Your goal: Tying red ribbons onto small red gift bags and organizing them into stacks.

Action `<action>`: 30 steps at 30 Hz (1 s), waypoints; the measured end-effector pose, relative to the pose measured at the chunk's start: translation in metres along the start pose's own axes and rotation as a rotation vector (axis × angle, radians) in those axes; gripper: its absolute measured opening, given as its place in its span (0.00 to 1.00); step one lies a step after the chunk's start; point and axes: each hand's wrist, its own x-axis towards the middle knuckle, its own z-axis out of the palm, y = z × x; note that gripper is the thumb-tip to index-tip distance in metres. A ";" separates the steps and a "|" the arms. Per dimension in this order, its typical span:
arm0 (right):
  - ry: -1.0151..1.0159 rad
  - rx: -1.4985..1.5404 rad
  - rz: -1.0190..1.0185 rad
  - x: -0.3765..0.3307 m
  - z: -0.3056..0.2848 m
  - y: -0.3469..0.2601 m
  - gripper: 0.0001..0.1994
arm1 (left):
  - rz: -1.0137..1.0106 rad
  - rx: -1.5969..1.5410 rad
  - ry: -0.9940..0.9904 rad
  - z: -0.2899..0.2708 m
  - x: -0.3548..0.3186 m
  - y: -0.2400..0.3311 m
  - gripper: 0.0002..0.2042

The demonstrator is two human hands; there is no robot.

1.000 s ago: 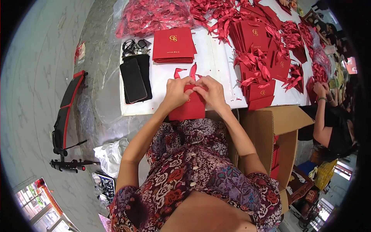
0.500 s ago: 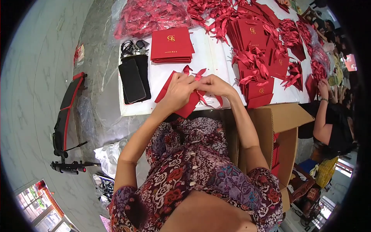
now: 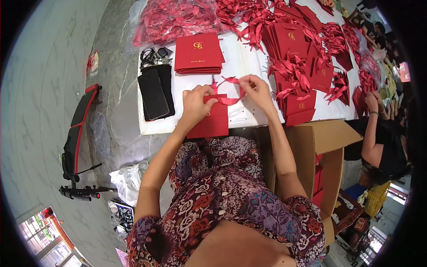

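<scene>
A small red paper bag (image 3: 211, 123) lies at the table's front edge, before my body. My left hand (image 3: 195, 105) is closed at its upper edge, thumb and fingers pinching the bag there together with the ribbon. From that spot a red satin ribbon (image 3: 231, 101) curves in a loop to the right. My right hand (image 3: 258, 92) pinches the ribbon's other part between thumb and fingertips, raised beside the bag. Just beyond my hands rests a stack of flat red bags (image 3: 198, 52) with gold print. The fingers of my left hand partly hide the bag's upper corner.
A black phone (image 3: 153, 94) on a dark cloth and a tangle of cables (image 3: 155, 57) are at left. Plastic-wrapped ribbons (image 3: 175, 20) fill the back. Ribboned bags (image 3: 289, 71) crowd the right. An open cardboard box (image 3: 327, 138) stands below; another person's arm (image 3: 371, 133) is farther right.
My hands were together over the tilted bag; now they are apart, the right one drawing the ribbon out into a loop. The bag has turned straighter, its printed face partly showing.
</scene>
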 end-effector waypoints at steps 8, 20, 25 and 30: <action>-0.093 -0.519 -0.296 -0.034 0.003 -0.022 0.07 | 0.049 0.179 0.131 0.012 0.012 0.005 0.12; -0.245 -0.432 -0.807 -0.039 0.061 -0.052 0.09 | -0.535 -0.990 -0.385 -0.001 0.027 0.022 0.21; -0.305 -0.396 -0.663 -0.049 0.057 -0.047 0.08 | -0.422 -1.120 -0.219 0.000 0.025 0.013 0.11; 0.123 0.112 -0.117 -0.046 0.059 -0.055 0.07 | -0.363 -1.127 -0.114 0.005 0.016 -0.003 0.10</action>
